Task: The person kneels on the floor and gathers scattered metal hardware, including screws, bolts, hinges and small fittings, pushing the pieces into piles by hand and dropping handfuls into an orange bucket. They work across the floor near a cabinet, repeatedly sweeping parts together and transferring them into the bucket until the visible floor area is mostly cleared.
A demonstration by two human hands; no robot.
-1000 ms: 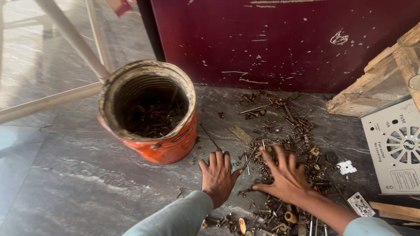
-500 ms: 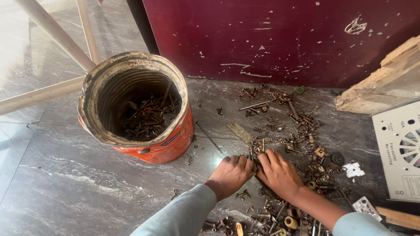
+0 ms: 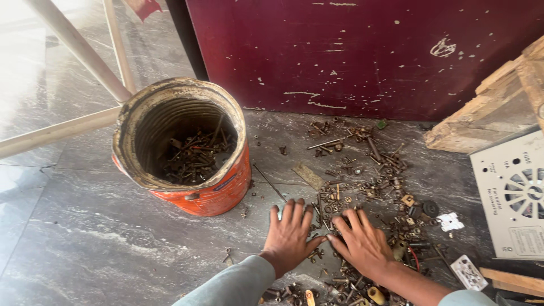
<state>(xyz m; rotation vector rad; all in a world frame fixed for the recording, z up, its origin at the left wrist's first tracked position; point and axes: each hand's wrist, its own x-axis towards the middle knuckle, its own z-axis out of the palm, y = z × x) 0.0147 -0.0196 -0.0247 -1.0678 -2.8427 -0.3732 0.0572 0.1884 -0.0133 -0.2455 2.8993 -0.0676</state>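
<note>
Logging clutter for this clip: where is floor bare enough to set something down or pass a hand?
Bare grey floor lies left of the left hand, in front of the orange can. A thinner patch runs between the can and the scattered screws and nuts. It is crowded around the right hand, out to the white vent panel.

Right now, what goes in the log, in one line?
left hand: flat on floor | right hand: flat on scattered screws | orange can: upright, holds screws
</note>
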